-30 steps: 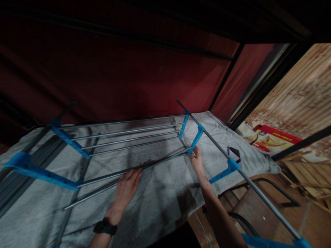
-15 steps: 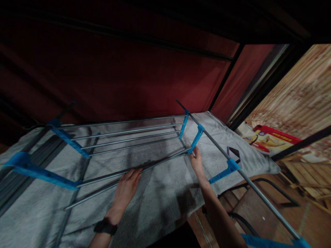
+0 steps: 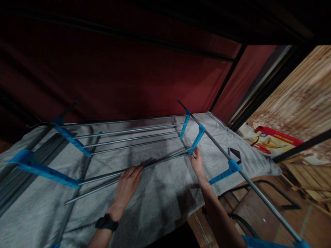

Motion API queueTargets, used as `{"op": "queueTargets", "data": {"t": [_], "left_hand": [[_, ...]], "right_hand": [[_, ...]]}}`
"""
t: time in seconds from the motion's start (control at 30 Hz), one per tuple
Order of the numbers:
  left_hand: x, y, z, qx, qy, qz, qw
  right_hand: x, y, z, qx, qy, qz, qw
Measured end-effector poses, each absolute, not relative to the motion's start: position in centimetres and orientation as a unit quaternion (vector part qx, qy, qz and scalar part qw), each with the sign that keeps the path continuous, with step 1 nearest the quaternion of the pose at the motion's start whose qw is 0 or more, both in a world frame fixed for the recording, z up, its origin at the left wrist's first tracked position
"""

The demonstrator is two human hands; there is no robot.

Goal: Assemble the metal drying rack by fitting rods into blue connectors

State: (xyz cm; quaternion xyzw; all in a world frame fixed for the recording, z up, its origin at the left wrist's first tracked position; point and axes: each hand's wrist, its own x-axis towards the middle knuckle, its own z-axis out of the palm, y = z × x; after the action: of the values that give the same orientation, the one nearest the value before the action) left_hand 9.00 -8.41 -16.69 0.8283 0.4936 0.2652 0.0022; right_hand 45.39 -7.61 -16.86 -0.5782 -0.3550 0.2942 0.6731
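A rack frame of grey metal tubes and blue plastic brackets lies on a grey cloth (image 3: 160,193). My left hand (image 3: 129,181) is closed around a loose metal tube (image 3: 88,192), with its fingertips by the fixed tube (image 3: 103,175) just behind. The loose tube's left end sticks out free in front of the left blue bracket (image 3: 49,174). At the tube's other end, my right hand (image 3: 197,163) grips the lower end of the right blue bracket (image 3: 197,139) between thumb and fingers. The exact contact of tube and bracket there is hidden.
Several tubes (image 3: 38,165) lie bundled at the left. A phone (image 3: 234,155) rests on the cloth behind the right side pole (image 3: 269,203). Beyond are a red and yellow box (image 3: 278,139), wooden slats (image 3: 307,179) and a dark metal-framed chair (image 3: 274,187). A red wall (image 3: 129,82) stands behind.
The view has shifted slightly. The loose tube's left end has risen a little toward the left bracket. Both hands stay where they were on the rack.
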Motion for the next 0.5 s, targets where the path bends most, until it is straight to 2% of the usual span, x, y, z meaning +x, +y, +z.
{"op": "queueTargets", "data": {"t": [0.13, 0.5], "left_hand": [[9.2, -8.6, -15.9, 0.833, 0.497, 0.243, -0.002], [9.7, -9.7, -14.2, 0.859, 0.494, 0.136, -0.024]], "right_hand": [[46.0, -7.3, -18.4, -0.620, -0.388, 0.217, 0.646], [47.2, -7.5, -19.9, -0.665, -0.450, 0.193, 0.564]]}}
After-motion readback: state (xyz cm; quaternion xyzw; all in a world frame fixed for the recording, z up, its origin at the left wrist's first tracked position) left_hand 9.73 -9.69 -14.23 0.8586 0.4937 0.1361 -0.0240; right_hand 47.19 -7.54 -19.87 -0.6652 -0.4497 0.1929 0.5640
